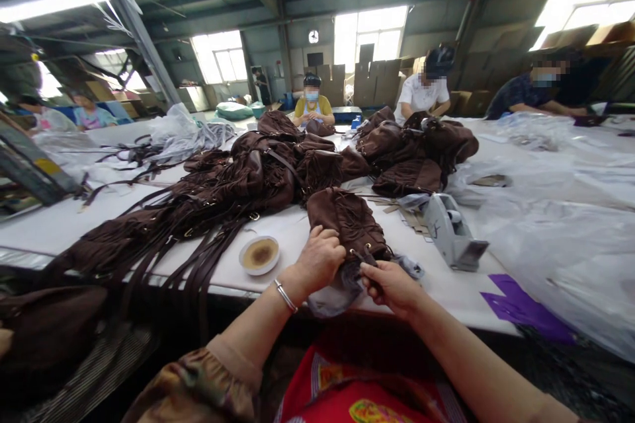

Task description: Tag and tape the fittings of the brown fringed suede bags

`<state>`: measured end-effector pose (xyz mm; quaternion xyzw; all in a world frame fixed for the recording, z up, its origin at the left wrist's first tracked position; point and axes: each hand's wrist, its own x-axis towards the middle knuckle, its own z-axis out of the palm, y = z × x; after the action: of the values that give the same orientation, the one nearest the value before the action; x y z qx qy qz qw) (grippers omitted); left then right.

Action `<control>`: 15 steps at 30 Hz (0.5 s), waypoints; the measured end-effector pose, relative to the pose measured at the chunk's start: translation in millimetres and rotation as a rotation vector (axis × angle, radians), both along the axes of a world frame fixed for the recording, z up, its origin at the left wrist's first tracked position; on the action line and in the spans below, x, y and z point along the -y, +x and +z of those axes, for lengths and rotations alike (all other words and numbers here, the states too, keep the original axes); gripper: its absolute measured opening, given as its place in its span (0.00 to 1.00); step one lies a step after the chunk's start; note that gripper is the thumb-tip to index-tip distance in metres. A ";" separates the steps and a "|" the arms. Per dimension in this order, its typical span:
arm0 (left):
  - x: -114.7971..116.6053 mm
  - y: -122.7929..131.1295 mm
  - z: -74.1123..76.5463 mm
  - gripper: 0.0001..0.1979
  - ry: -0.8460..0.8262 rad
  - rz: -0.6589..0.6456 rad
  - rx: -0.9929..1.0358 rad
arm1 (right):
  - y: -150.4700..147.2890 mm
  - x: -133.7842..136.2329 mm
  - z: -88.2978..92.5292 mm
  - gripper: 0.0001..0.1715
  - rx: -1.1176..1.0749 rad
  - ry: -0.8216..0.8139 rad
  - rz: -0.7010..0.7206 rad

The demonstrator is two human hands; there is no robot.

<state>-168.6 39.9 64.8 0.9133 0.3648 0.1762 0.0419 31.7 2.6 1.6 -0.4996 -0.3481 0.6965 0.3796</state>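
A dark brown bag (pixel 347 218) with brass eyelets and fringe lies at the table's near edge, in front of me. My left hand (pixel 322 254) is closed on the bag's left side, its fingers curled into the material. Beside the eyelets, my right hand (pixel 384 283) pinches a dark brown strap end (pixel 366 258) between thumb and fingers. Crumpled clear plastic (pixel 335 294) shows under and below the bag, between my hands. What lies inside my left fist is hidden.
Left of my hands sits a white bowl (pixel 259 256) of brownish stuff. A tape dispenser (pixel 454 234) and purple sheet (pixel 526 307) are at right. Brown bags (pixel 268 172) are heaped beyond, with plastic film (pixel 570 231) at far right. Several people work around the table.
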 end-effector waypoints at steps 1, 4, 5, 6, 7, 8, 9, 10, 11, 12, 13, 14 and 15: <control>-0.8 -5.3 -0.1 0.09 0.039 0.070 -0.024 | 0.5 0.8 -1.2 0.19 -0.021 -0.030 -0.003; 6.1 -9.6 2.9 0.09 0.122 0.175 0.024 | -1.2 2.2 -2.9 0.16 -0.092 -0.101 -0.024; 8.9 -6.7 3.9 0.11 0.125 0.133 0.046 | -3.4 2.6 -2.3 0.16 -0.113 -0.112 -0.031; 10.3 -1.9 4.0 0.16 0.113 0.059 0.057 | -6.2 3.0 -1.0 0.16 -0.130 -0.116 -0.036; 9.7 4.3 3.0 0.22 0.091 -0.025 0.056 | -9.3 3.7 0.8 0.16 -0.144 -0.116 -0.037; 6.8 11.2 0.5 0.26 0.064 -0.102 0.045 | -12.5 4.5 2.8 0.16 -0.155 -0.116 -0.035; 1.7 18.2 -3.2 0.28 0.039 -0.158 0.031 | -15.2 5.5 4.8 0.16 -0.163 -0.117 -0.031; -5.0 25.0 -7.7 0.27 0.015 -0.198 0.019 | -17.3 6.7 6.4 0.16 -0.167 -0.122 -0.030; -12.3 31.1 -12.7 0.25 -0.009 -0.232 0.012 | -18.4 8.0 7.3 0.16 -0.168 -0.133 -0.031; -19.3 36.3 -17.7 0.22 -0.035 -0.272 0.012 | -18.5 9.5 7.5 0.15 -0.166 -0.145 -0.033; -25.2 40.5 -22.4 0.20 -0.063 -0.316 0.016 | -17.6 11.0 6.8 0.15 -0.163 -0.153 -0.037; -29.5 43.7 -26.7 0.18 -0.089 -0.361 0.026 | -16.0 12.6 5.5 0.15 -0.159 -0.156 -0.040; -32.2 45.9 -30.4 0.16 -0.110 -0.403 0.039 | -13.9 14.2 3.8 0.14 -0.156 -0.157 -0.043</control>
<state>-122.7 72.0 34.5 0.9606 0.1828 0.1617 0.1332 17.8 -11.6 5.4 -0.4794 -0.2509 0.7501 0.3802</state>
